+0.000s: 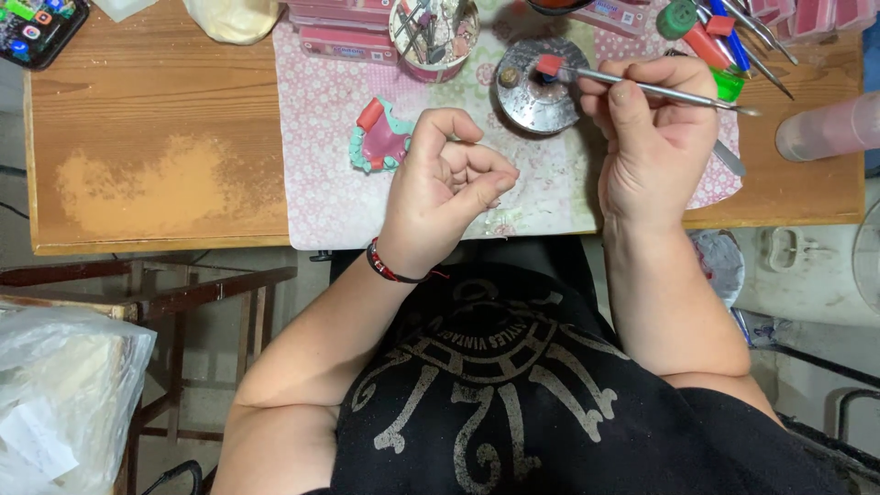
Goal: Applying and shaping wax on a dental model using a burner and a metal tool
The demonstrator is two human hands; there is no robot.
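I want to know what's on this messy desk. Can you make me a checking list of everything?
Surface: wooden table with a pale worn patch; flowered pink mat lies on it.
Job's things: metal tool with a red wax bit at its tip, over a round metal burner; pink and teal tooth model on the mat.
Clutter: cup of tools, pink boxes, pens, phone, pink bottle.
Hands: right hand grips the tool; left hand curled, fingertips pinched, anything held is hidden.
Cables: nothing seen.
Surroundings: plastic bag lower left, wooden frame under the table.
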